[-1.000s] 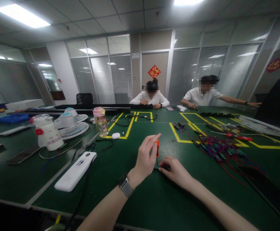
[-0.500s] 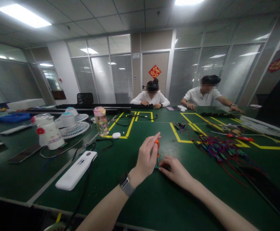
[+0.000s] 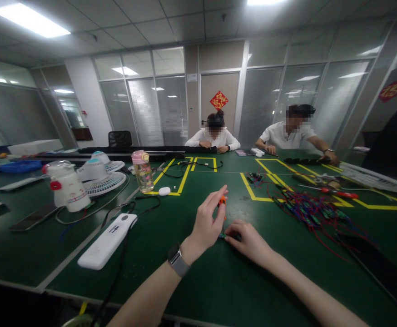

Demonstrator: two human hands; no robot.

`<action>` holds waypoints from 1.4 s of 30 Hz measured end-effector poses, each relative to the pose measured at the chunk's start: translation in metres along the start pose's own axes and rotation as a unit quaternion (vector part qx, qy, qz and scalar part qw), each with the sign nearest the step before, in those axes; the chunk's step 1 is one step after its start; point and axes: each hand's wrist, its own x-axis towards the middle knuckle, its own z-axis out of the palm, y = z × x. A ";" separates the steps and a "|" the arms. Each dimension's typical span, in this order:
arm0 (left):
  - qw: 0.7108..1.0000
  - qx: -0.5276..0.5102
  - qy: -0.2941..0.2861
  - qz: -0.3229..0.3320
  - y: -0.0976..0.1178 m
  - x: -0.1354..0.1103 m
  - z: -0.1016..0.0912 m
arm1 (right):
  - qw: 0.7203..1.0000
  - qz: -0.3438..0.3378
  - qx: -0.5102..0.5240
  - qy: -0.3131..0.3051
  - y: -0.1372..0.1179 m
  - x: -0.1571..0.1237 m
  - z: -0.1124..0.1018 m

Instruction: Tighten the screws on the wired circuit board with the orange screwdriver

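My left hand (image 3: 208,217), with a watch (image 3: 178,260) on its wrist, has its thumb and fairly straight fingers closed around the orange handle of a screwdriver (image 3: 222,200). The screwdriver stands nearly upright, its thin shaft reaching down to a small green circuit board (image 3: 222,235) on the table. Beside it, my right hand (image 3: 246,239) rests low and pinches the board's edge between thumb and fingers. Most of the board is hidden by my hands, and the exact spot where the tip touches cannot be made out.
A pile of wired circuit boards (image 3: 309,206) lies right, near a red-handled screwdriver (image 3: 339,192). Left stand a white device (image 3: 107,240), a pink-lidded bottle (image 3: 143,172), a white jug (image 3: 69,186) and fans (image 3: 106,181). Two people (image 3: 215,134) sit across the green table (image 3: 198,290).
The orange handle has turned slightly within my left hand, while my right hand stays put. Across the table, the person on the right has drawn an outstretched hand slightly inward.
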 end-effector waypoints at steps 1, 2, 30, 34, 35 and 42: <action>1.000 -0.005 0.001 -0.001 0.000 0.001 0.000 | 1.000 0.000 -0.001 -0.001 0.000 0.000 0.000; 1.000 -0.005 0.007 -0.001 0.000 0.001 0.001 | 1.000 -0.001 -0.003 -0.001 0.000 0.000 0.000; 0.995 -0.062 0.021 -0.069 0.001 0.002 0.000 | 1.000 0.000 0.002 -0.004 0.000 -0.001 -0.002; 0.998 -0.012 0.041 -0.048 0.001 0.003 0.000 | 1.000 -0.007 -0.002 0.003 0.001 -0.001 -0.001; 0.998 0.000 0.048 -0.047 0.002 0.003 -0.001 | 1.000 -0.007 -0.002 0.005 0.001 -0.001 -0.001; 0.998 -0.006 0.022 -0.054 0.000 0.002 0.001 | 1.000 0.000 0.001 -0.002 0.000 -0.001 -0.002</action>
